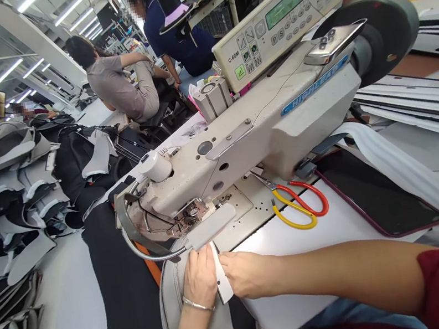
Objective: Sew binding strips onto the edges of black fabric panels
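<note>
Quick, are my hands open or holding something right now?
Left hand: closed, apparently holding the white strip from its left side.
Right hand: closed, apparently holding it from the right; exact grip hidden.

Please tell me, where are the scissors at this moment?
In the head view, the scissors lie a little right of centre, blades toward the sewing machine, handles left of the phone, beyond the right hand.

So the white strip (222, 276) is narrow, flat and straight, with a small dark dot near its lower end. It sits just in front of the sewing machine (256, 130), long side pointing toward it. The light grey fabric piece (170, 302) has curved seam lines and lies near the machine's needle end.
</note>
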{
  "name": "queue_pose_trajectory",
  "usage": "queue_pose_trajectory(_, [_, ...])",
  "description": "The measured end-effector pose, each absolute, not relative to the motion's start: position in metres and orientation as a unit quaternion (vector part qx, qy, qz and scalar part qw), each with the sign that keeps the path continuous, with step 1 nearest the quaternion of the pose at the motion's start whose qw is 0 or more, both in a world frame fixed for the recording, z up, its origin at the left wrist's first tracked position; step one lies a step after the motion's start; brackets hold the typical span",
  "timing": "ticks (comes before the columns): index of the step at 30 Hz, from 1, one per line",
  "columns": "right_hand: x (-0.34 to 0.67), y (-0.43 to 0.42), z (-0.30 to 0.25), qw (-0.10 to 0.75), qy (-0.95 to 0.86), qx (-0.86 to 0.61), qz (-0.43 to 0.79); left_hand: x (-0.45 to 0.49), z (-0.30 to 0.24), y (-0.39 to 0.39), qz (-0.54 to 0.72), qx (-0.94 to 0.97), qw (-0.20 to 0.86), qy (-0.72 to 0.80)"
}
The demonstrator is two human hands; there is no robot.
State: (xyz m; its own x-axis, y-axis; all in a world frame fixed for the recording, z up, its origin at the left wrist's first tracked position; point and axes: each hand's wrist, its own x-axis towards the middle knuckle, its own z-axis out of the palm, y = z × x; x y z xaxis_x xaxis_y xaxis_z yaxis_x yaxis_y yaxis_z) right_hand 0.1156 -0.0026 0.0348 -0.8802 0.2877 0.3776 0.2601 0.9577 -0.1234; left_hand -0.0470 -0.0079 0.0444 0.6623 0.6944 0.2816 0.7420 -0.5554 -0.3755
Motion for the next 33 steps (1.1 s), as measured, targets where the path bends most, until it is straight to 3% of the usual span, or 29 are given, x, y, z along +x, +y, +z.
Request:
queue_pose_trajectory(18, [0.116,-0.002,0.036,0.178,-0.974,-0.134,0.039,-0.050,0.035,-0.002,-0.069,-0.882,0.223,-0.409])
queue_pose_trajectory(33, [0.110,-0.005,0.019,0.238,-0.958,-0.153,0.051,-0.048,0.040,-0.002,-0.060,-0.889,0.204,-0.405])
